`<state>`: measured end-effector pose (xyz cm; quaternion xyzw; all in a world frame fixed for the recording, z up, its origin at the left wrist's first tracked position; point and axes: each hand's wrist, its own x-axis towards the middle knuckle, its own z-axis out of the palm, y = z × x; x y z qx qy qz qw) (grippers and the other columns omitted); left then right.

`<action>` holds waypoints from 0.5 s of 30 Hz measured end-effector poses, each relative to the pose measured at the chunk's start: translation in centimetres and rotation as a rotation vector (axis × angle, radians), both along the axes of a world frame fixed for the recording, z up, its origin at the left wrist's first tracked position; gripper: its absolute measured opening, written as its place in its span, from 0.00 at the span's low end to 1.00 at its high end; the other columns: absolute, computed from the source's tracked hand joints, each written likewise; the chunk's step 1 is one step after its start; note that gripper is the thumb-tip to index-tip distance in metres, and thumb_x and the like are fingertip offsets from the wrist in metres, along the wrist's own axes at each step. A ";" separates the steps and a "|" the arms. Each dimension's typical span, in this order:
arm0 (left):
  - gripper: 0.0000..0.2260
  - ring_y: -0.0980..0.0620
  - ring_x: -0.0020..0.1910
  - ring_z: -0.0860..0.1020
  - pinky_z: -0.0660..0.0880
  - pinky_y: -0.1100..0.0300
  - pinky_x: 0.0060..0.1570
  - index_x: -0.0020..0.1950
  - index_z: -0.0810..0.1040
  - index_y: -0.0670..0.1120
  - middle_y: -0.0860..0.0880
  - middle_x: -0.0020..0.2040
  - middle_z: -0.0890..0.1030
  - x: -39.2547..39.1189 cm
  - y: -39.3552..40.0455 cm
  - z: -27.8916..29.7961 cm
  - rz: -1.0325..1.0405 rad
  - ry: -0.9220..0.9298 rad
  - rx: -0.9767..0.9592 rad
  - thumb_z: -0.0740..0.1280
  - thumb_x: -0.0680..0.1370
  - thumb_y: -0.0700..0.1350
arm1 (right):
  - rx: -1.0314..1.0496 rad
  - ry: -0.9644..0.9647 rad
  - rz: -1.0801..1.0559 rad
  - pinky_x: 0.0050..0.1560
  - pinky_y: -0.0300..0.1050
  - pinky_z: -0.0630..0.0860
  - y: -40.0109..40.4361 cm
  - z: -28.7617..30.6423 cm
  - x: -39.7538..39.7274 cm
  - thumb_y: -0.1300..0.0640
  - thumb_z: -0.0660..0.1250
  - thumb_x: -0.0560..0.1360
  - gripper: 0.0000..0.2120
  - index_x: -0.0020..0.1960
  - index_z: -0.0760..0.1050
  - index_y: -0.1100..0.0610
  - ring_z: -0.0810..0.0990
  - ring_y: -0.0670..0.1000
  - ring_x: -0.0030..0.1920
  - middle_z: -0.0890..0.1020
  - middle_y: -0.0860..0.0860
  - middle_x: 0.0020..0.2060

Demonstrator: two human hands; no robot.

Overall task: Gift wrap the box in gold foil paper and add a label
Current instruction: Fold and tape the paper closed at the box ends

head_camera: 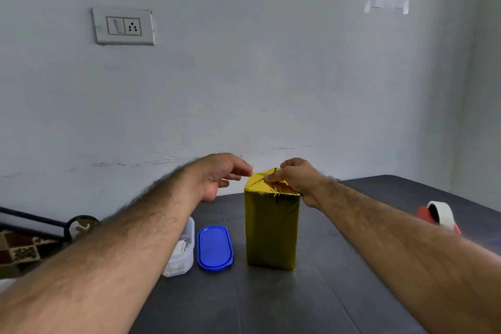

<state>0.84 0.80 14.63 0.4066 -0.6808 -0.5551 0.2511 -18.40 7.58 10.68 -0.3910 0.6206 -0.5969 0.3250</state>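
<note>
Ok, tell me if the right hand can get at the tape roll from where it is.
Probably yes. The tape roll sits on the table off to the right of the gold box, with nothing between it and the right hand. That hand now presses the folded foil on the box top, so it must let go first.

Gold foil box (272,228), blue oval lid (214,247), clear container (182,249), dark grey table (339,293), white tape roll (442,215) on red dispenser, pale grey wall (244,76), brown patterned fabric (21,248) far left
</note>
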 end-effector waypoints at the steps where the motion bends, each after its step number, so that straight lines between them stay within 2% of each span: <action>1: 0.11 0.53 0.56 0.73 0.56 0.50 0.60 0.60 0.85 0.42 0.52 0.52 0.82 -0.1 0.1 0.0 0.016 -0.046 -0.001 0.71 0.80 0.44 | -0.007 -0.025 0.008 0.27 0.36 0.77 0.1 -0.2 0.1 0.69 0.82 0.69 0.23 0.59 0.75 0.61 0.84 0.46 0.29 0.82 0.54 0.40; 3: 0.13 0.51 0.60 0.70 0.56 0.48 0.62 0.62 0.85 0.43 0.53 0.50 0.81 -0.2 -0.1 -0.2 0.038 -0.095 0.008 0.73 0.79 0.46 | -0.006 -0.043 0.008 0.26 0.36 0.76 0.4 -0.2 0.3 0.70 0.81 0.69 0.22 0.57 0.75 0.61 0.84 0.46 0.28 0.82 0.54 0.38; 6: 0.12 0.49 0.63 0.68 0.56 0.42 0.71 0.60 0.86 0.46 0.51 0.56 0.80 -0.3 -0.1 -0.3 0.069 -0.139 -0.001 0.74 0.78 0.47 | 0.001 -0.022 -0.006 0.26 0.36 0.76 0.5 0.0 0.6 0.69 0.82 0.68 0.21 0.55 0.76 0.61 0.83 0.44 0.27 0.82 0.53 0.40; 9: 0.08 0.50 0.62 0.74 0.61 0.49 0.66 0.55 0.86 0.43 0.50 0.58 0.82 -0.7 -0.2 -0.3 0.089 -0.133 -0.075 0.74 0.77 0.42 | 0.010 -0.007 0.014 0.25 0.37 0.75 0.3 -0.1 0.5 0.68 0.83 0.68 0.20 0.50 0.75 0.58 0.83 0.45 0.27 0.82 0.54 0.39; 12: 0.03 0.49 0.63 0.78 0.68 0.48 0.70 0.46 0.85 0.43 0.48 0.54 0.85 -1.0 -0.3 -0.2 0.095 -0.187 -0.149 0.74 0.73 0.38 | 0.018 0.011 0.018 0.25 0.37 0.75 0.1 -0.1 0.3 0.67 0.83 0.67 0.20 0.46 0.73 0.57 0.83 0.47 0.28 0.83 0.54 0.37; 13: 0.04 0.48 0.62 0.79 0.71 0.48 0.68 0.46 0.86 0.42 0.47 0.54 0.85 -1.1 -0.2 -0.2 0.106 -0.211 -0.172 0.75 0.72 0.37 | 0.014 0.009 0.027 0.25 0.38 0.75 0.0 -0.2 0.1 0.67 0.83 0.67 0.20 0.45 0.73 0.57 0.84 0.47 0.29 0.83 0.54 0.35; 15: 0.05 0.47 0.60 0.80 0.74 0.53 0.54 0.45 0.86 0.40 0.44 0.55 0.85 -1.4 -0.2 -0.3 0.134 -0.249 -0.212 0.76 0.69 0.37 | 0.010 0.002 0.033 0.27 0.38 0.76 -0.1 -0.3 0.0 0.68 0.83 0.67 0.20 0.44 0.72 0.56 0.85 0.49 0.31 0.83 0.54 0.34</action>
